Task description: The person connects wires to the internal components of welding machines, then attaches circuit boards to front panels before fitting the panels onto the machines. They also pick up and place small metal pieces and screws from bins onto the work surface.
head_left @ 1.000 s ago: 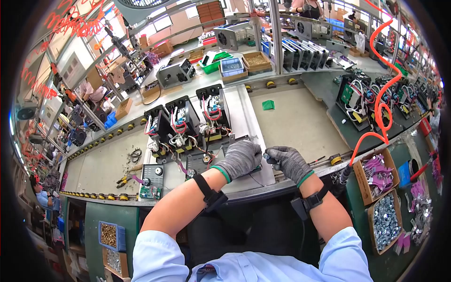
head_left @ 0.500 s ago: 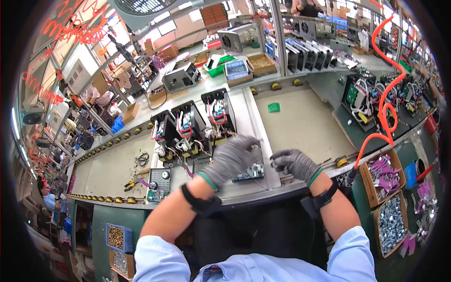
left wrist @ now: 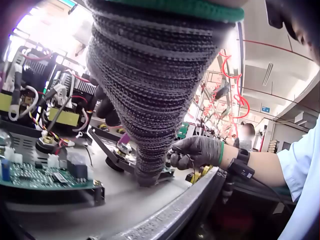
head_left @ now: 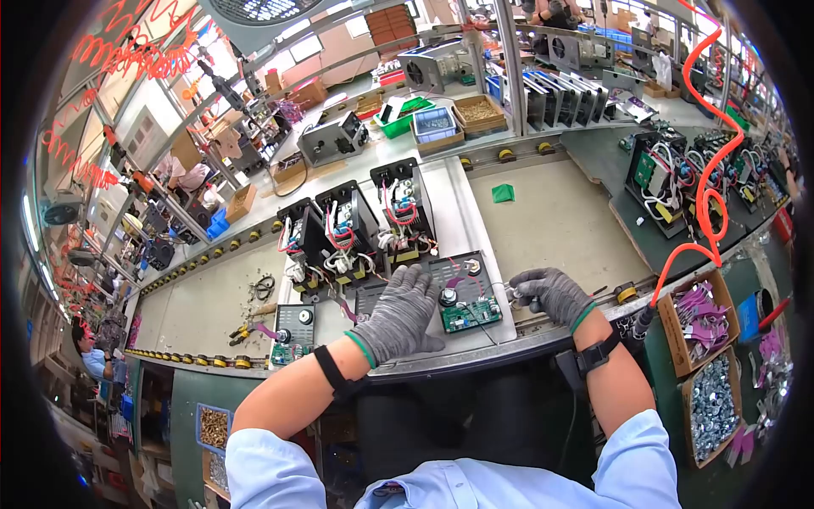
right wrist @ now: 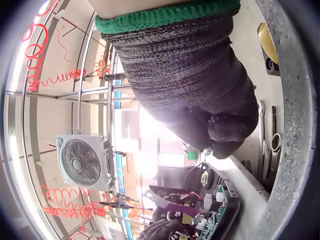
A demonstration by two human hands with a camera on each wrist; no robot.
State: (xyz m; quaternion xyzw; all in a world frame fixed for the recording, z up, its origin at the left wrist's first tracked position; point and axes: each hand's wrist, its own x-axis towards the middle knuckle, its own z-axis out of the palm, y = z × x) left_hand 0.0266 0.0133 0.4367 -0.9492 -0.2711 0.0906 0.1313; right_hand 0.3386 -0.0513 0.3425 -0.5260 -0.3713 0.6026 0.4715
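Both hands wear grey knit gloves with green cuffs. My left hand [head_left: 398,316] lies with fingers extended over the left side of a black panel [head_left: 442,270], overlapping another panel behind it. This panel carries a green circuit board [head_left: 469,315], a round silver part [head_left: 448,297] and a purple strip. To the panel's right, my right hand [head_left: 553,295] has its fingers curled and pinches a small metal part [right wrist: 207,151], mostly hidden by the glove. Behind the hands, three black units with wires [head_left: 402,202] stand in a row on the white board.
Another panel [head_left: 293,327] lies at left, near yellow-handled pliers [head_left: 241,336]. Wrenches [right wrist: 261,132] lie beside the metal rail. At right are a box of purple-wrapped parts [head_left: 702,310], a box of metal nuts [head_left: 714,407] and a hanging orange coiled hose [head_left: 703,199].
My left hand has drawn back from near the right hand, leftward and down to the panel's left side, its fingers straightening. The panel is now uncovered. My right hand keeps its pinch.
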